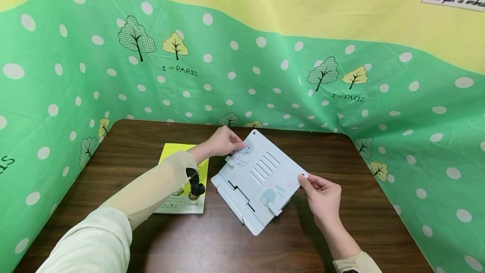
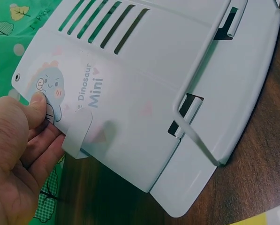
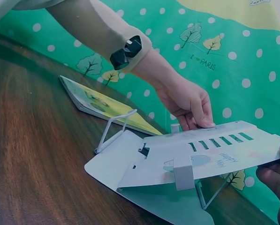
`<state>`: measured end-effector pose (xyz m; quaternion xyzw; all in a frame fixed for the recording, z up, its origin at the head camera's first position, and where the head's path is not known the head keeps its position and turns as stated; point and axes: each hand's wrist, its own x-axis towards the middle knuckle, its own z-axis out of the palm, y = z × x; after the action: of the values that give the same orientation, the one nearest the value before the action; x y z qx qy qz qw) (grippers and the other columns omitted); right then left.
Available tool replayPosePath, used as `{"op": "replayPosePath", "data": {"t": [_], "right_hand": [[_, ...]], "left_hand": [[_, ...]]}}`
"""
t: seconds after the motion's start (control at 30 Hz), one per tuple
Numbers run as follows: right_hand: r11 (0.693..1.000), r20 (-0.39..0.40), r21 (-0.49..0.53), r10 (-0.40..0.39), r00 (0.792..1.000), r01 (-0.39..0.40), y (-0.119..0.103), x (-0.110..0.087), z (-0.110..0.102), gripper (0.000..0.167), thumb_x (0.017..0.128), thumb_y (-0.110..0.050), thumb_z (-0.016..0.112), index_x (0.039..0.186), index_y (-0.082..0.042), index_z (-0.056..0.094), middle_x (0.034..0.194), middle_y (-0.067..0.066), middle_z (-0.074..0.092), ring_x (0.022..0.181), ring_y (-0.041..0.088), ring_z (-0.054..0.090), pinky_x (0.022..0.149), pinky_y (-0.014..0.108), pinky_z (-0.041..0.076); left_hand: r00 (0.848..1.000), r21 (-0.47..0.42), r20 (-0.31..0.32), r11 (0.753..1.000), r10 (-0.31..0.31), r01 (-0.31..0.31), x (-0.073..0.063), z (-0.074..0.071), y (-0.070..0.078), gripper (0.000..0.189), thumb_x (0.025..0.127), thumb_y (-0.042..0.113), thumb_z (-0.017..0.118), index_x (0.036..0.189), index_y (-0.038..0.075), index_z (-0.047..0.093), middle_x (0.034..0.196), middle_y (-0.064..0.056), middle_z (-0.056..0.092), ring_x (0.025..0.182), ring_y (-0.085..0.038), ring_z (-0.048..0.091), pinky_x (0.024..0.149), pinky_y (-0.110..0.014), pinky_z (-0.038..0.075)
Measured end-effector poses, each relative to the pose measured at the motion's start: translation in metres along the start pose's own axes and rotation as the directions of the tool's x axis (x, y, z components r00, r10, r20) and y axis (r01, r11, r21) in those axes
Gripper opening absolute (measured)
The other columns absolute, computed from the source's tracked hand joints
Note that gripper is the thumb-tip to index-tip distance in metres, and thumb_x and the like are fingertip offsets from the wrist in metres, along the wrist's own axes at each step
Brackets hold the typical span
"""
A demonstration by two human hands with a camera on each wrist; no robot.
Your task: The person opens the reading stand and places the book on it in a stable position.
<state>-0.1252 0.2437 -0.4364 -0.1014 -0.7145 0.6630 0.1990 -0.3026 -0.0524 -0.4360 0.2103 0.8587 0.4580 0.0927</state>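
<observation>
A white book stand [image 1: 244, 176] with pale cartoon dinosaurs and several slots stands on the table, its back plate tilted up from its base. My left hand [image 1: 223, 141] pinches the plate's left edge between thumb and fingers, close to a side clip [image 2: 79, 131]. At the right corner, my right hand [image 1: 323, 199] pinches the plate, thumb on the printed face. A wire page holder [image 3: 104, 133] lies along the base at the front. Under the raised plate, a support leg [image 3: 203, 199] shows in the right wrist view.
A yellow and white book [image 1: 183, 206] lies flat left of the stand, partly under my left forearm. The dark wooden table [image 1: 182, 247] is bordered by a green and yellow dotted curtain [image 1: 242, 62] at the back and sides.
</observation>
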Motion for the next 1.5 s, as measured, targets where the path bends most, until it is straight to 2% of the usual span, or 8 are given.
{"op": "replayPosePath", "data": {"t": [0.27,0.57,0.87,1.03,1.2,1.5], "right_hand": [[1.0,0.021,-0.021,0.008,1.0,-0.008,0.0,0.006,0.0,0.025,0.092,0.002,0.081,0.107,0.02,0.073,0.08,0.008,0.077,0.066,0.011,0.073,0.062,0.028,0.062],[1.0,0.031,-0.029,0.006,0.999,-0.005,0.002,0.012,0.003,0.02,0.093,0.004,0.079,0.106,0.018,0.075,0.08,0.008,0.077,0.067,0.011,0.074,0.062,0.029,0.062],[0.998,0.044,-0.057,0.0,0.999,0.002,0.0,0.018,0.003,0.024,0.092,0.0,0.081,0.106,0.018,0.074,0.08,0.009,0.077,0.067,0.011,0.074,0.062,0.028,0.062],[0.997,0.054,-0.079,0.007,0.999,-0.003,0.001,0.021,0.002,0.024,0.093,-0.001,0.082,0.106,0.017,0.075,0.081,0.008,0.077,0.066,0.011,0.073,0.063,0.032,0.063],[0.995,0.068,-0.101,0.016,0.998,-0.009,0.001,0.025,0.002,0.023,0.094,-0.003,0.081,0.107,0.015,0.076,0.081,0.008,0.077,0.066,0.011,0.072,0.062,0.031,0.062],[0.996,0.102,-0.086,0.026,0.994,-0.018,0.0,0.031,0.002,0.024,0.094,-0.001,0.08,0.107,0.018,0.074,0.082,0.01,0.077,0.066,0.011,0.072,0.061,0.027,0.061]], "left_hand": [[1.0,-0.013,-0.001,1.0,-0.016,0.016,-0.005,-0.002,-0.001,0.016,0.098,0.021,0.08,0.098,0.006,0.086,0.082,0.001,0.078,0.071,-0.015,0.073,0.066,-0.028,0.06],[1.0,-0.04,0.003,0.999,-0.015,0.015,-0.012,-0.006,-0.002,0.015,0.099,0.017,0.079,0.1,0.003,0.085,0.086,-0.003,0.078,0.074,-0.015,0.075,0.069,-0.031,0.063],[1.0,-0.052,-0.004,0.999,-0.017,0.016,-0.014,-0.007,-0.005,0.014,0.098,0.017,0.079,0.098,0.004,0.085,0.085,-0.002,0.078,0.076,-0.018,0.076,0.068,-0.03,0.062],[1.0,-0.07,0.001,0.997,-0.018,0.018,-0.015,-0.007,-0.007,0.015,0.099,0.016,0.079,0.099,0.002,0.085,0.085,-0.003,0.078,0.075,-0.017,0.076,0.069,-0.031,0.063],[1.0,-0.086,0.002,0.996,-0.024,0.024,-0.017,-0.007,-0.008,0.014,0.098,0.016,0.079,0.099,0.002,0.085,0.085,-0.004,0.079,0.074,-0.016,0.076,0.069,-0.031,0.063],[0.999,-0.114,0.007,0.992,-0.044,0.044,-0.02,-0.008,-0.009,0.015,0.098,0.013,0.079,0.101,-0.001,0.084,0.086,-0.007,0.079,0.074,-0.018,0.077,0.077,-0.045,0.064]]}}
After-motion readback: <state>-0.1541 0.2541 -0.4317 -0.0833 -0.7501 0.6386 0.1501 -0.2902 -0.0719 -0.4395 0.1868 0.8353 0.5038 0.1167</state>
